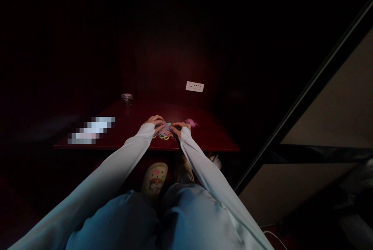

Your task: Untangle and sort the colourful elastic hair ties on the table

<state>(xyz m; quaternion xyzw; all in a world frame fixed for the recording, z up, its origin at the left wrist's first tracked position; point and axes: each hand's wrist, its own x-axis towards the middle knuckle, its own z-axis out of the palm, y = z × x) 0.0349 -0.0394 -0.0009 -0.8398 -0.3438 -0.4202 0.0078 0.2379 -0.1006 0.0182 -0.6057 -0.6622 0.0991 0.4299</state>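
Note:
A small heap of pastel hair ties (166, 135) lies near the front edge of the dark red tabletop (140, 145). From the left side, my left hand (155, 120) reaches in with fingers bent and fingertips closed on hair ties in the heap. My right hand (181, 125) meets it from the other side, its thumb and fingers also closed on hair ties there. Exactly which pieces each fingertip pinches is too small to make out. Just beyond my right hand sits a pink stringy bundle (191, 122).
A clear round container (127, 97) stands at the table's back left. A blurred-out bright rectangle (93, 130) lies at the left. The back wall holds a white power socket (195, 86). Below are a beige clog (155, 182) and, at right, a slanted dark frame (279, 137).

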